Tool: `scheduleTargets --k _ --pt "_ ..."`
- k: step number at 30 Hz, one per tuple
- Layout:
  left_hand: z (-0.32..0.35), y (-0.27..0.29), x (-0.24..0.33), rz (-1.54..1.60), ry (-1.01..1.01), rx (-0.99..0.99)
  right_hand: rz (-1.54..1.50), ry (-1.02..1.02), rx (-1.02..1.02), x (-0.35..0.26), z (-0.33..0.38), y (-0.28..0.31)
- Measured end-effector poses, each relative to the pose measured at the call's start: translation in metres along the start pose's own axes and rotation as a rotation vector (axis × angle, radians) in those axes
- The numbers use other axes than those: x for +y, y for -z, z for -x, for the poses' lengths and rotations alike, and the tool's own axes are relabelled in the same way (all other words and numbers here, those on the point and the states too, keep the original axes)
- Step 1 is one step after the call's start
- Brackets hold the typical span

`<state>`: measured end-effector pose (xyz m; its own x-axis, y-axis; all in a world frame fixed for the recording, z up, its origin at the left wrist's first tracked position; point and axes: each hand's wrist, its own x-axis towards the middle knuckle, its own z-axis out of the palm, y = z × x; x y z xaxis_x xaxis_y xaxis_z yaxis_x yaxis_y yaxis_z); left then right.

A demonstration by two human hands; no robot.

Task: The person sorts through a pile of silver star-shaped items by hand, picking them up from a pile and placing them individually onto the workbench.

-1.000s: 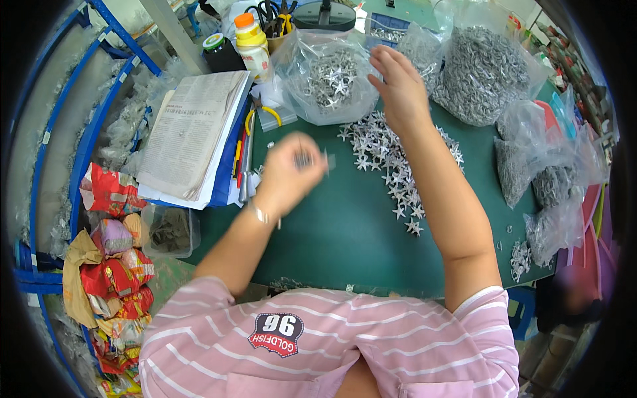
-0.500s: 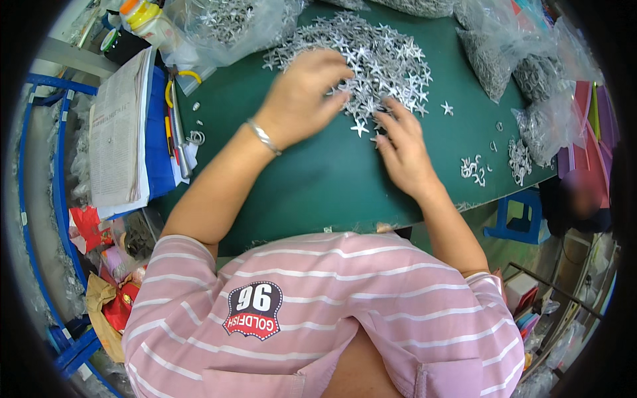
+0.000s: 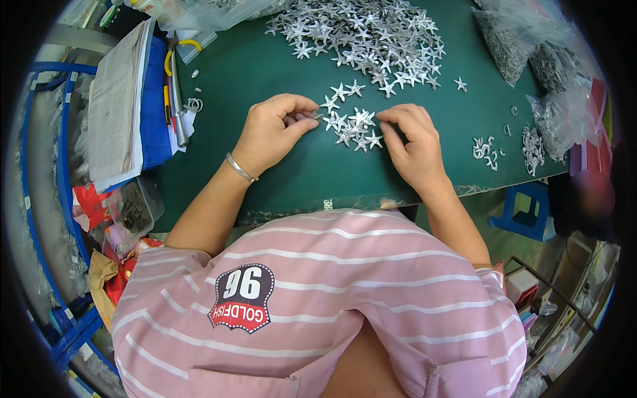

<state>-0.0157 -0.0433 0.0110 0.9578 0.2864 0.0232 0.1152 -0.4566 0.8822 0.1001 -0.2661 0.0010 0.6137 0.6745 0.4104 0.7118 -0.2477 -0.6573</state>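
Observation:
Small silver starfish charms (image 3: 361,118) lie in a loose cluster on the green table between my hands. My left hand (image 3: 275,129) is at the cluster's left side, a starfish charm (image 3: 317,115) pinched between its thumb and fingers. On the other side, my right hand (image 3: 415,139) has its index fingertip beside the edge of the cluster, with the thumb apart from it; nothing shows in its grasp. Farther back spreads a large pile of the same starfish charms (image 3: 365,40), with one lone starfish (image 3: 460,83) to its right.
Curved silver pieces (image 3: 486,152) and a clump of small rings (image 3: 533,151) lie at the right of the table (image 3: 279,189). Clear bags of metal parts (image 3: 494,46) stand at the back right. Pliers (image 3: 174,56) and a newspaper (image 3: 119,113) are on the left; a blue stool (image 3: 524,211) stands right.
Both hands have come back from the big pile toward me. A small cluster of starfish charms now lies apart from it, and my left fingers have closed on one. The view has shifted slightly.

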Motion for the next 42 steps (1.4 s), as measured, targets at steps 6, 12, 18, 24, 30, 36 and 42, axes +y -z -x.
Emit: scheduleTargets --k 6,12,18,24,30,36,42 --pt "0.014 -0.009 0.002 -0.072 -0.04 -0.001 0.054 0.036 -0.127 -0.018 -0.012 -0.021" --pt "0.017 0.003 0.007 -0.173 -0.113 0.04 -0.093 -0.102 0.045 -0.012 -0.009 -0.01" --pt "0.024 -0.009 0.003 -0.348 -0.357 -0.053 -0.136 -0.144 -0.31 -0.035 0.019 0.002" --pt "0.023 -0.004 0.0 -0.354 -0.517 -0.065 -0.08 -0.145 -0.11 -0.027 0.023 0.01" --pt "0.027 -0.008 0.005 0.606 -0.03 0.024 -0.055 0.07 -0.277 -0.034 0.028 -0.008" --pt "0.027 0.016 -0.005 1.099 0.133 0.067 -1.031 -0.471 -0.165 -0.022 0.019 0.005" --pt "0.016 -0.005 0.0 -0.084 -0.103 0.053 -0.312 -0.421 -0.106 -0.014 0.005 -0.01"
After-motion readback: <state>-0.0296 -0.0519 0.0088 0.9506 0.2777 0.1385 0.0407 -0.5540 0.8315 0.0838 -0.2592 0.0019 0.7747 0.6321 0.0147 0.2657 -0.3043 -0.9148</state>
